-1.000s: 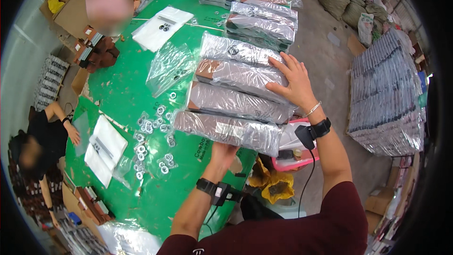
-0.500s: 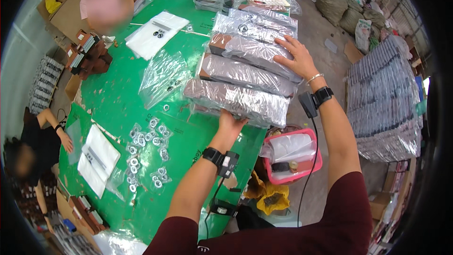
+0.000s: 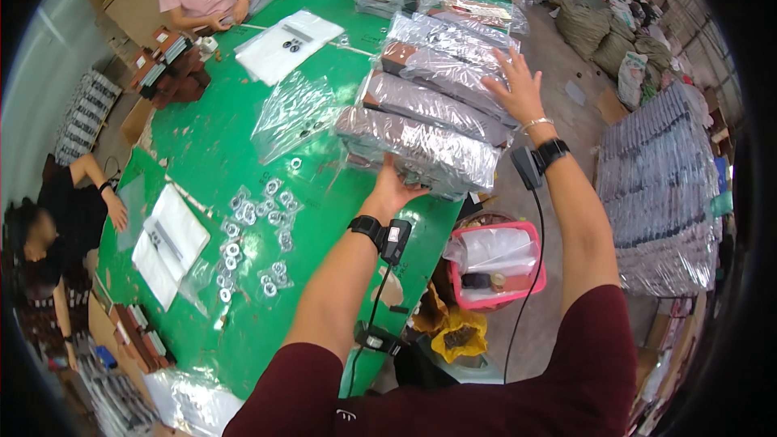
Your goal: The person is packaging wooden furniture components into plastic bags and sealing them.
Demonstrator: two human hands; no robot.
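Observation:
Plastic-wrapped packages (image 3: 417,146), grey with brown ends, lie in stacked rows at the right side of the green table. My left hand (image 3: 394,188) presses against the near side of the closest package, thumb stretched out to the right; its fingertips are partly hidden by the wrapping. Over the right ends of the packages, my right hand (image 3: 518,93) is open with fingers spread, touching or just above the plastic. Small bagged metal rings (image 3: 259,210) lie on the table left of my left forearm.
White bag stacks (image 3: 166,263) and loose clear bags (image 3: 295,117) cover parts of the table (image 3: 218,146). A pink basket (image 3: 534,275) and a yellow sack (image 3: 460,340) stand beside its right edge. Wrapped goods (image 3: 651,194) are piled further right. Two co-workers are at the left and far left.
The view has shifted slightly. My right hand's fingers are spread wider and lifted a little. The co-worker in pink now sits more upright, hands at the table edge.

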